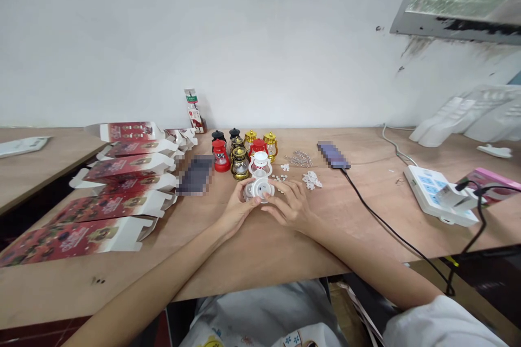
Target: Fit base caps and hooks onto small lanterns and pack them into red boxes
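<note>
In front of me, my left hand (239, 205) grips a small white lantern (254, 188), its round base turned towards me with a small dark slot in it. My right hand (292, 205) has its fingertips on the right side of that base; whether they pinch a small part there is hidden. Just behind stands another white lantern (260, 164). Around it are a red lantern (220, 156), a bronze lantern (240, 165), a gold lantern (270, 143) and black-topped ones. Small white discs (280, 178) and flat white pieces (311, 179) lie beyond my right hand.
Several red printed boxes (118, 168) lie open at left, beside a dark blurred phone (196, 175). Wire handles (300, 159) lie right of the lanterns. Another phone (334, 155) trails a black cable. A power strip (437, 195) sits at right. A bottle (194, 112) stands by the wall.
</note>
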`<control>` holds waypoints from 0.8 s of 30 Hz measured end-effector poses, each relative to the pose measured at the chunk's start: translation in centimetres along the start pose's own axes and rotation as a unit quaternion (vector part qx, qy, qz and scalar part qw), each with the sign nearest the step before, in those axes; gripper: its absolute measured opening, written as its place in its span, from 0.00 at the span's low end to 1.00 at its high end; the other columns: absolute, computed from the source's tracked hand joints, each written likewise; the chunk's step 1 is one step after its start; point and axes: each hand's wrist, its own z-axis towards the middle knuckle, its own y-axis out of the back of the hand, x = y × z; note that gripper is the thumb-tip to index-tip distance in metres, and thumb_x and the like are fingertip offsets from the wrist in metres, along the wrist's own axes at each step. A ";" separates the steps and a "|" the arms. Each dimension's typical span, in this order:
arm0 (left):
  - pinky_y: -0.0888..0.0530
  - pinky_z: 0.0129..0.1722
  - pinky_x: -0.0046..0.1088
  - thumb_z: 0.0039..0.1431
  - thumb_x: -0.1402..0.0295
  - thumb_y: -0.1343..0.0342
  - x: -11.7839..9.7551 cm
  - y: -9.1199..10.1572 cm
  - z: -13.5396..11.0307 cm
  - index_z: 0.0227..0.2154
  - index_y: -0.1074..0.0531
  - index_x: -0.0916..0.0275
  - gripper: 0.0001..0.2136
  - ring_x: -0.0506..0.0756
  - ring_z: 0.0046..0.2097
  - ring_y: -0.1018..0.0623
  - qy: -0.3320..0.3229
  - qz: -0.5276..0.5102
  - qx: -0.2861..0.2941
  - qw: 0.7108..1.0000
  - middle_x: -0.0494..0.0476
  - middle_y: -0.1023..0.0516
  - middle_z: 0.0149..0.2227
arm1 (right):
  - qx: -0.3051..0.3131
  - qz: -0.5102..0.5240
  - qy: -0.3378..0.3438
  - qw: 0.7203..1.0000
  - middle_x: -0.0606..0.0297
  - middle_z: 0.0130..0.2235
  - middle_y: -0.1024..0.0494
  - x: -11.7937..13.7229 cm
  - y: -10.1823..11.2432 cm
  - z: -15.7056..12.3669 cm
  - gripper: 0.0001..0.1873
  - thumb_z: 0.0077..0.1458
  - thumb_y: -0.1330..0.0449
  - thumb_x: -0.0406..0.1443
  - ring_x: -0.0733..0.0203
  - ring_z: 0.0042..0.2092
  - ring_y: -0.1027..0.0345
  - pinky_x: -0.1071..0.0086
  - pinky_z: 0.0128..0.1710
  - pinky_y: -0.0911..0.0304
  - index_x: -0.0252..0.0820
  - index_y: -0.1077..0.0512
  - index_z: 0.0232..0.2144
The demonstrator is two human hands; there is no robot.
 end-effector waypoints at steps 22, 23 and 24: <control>0.34 0.51 0.34 0.32 0.64 0.28 0.5 -0.5 -0.1 0.44 0.32 0.59 0.32 0.58 0.49 0.28 -0.023 0.105 -0.005 0.994 0.57 0.26 0.46 | 0.006 0.130 -0.122 0.984 0.52 0.44 0.30 0.9 -0.3 0.2 0.12 0.52 0.40 0.36 0.53 0.45 0.32 0.60 0.42 0.34 0.41 0.36 0.40; 0.34 0.51 0.35 0.32 0.64 0.28 0.5 -0.5 -0.1 0.44 0.32 0.59 0.32 0.58 0.49 0.28 -0.021 0.110 -0.010 0.994 0.57 0.26 0.46 | 0.008 0.138 -0.126 0.982 0.53 0.44 0.30 0.9 -0.4 0.2 0.12 0.52 0.40 0.36 0.53 0.45 0.32 0.60 0.42 0.34 0.41 0.36 0.40; 0.34 0.51 0.36 0.33 0.64 0.28 0.5 -0.5 -0.1 0.44 0.33 0.59 0.32 0.59 0.49 0.28 -0.019 0.113 -0.013 0.993 0.57 0.26 0.46 | 0.010 0.145 -0.130 0.981 0.53 0.44 0.30 0.8 -0.4 0.2 0.12 0.52 0.40 0.36 0.54 0.45 0.32 0.60 0.42 0.33 0.41 0.36 0.40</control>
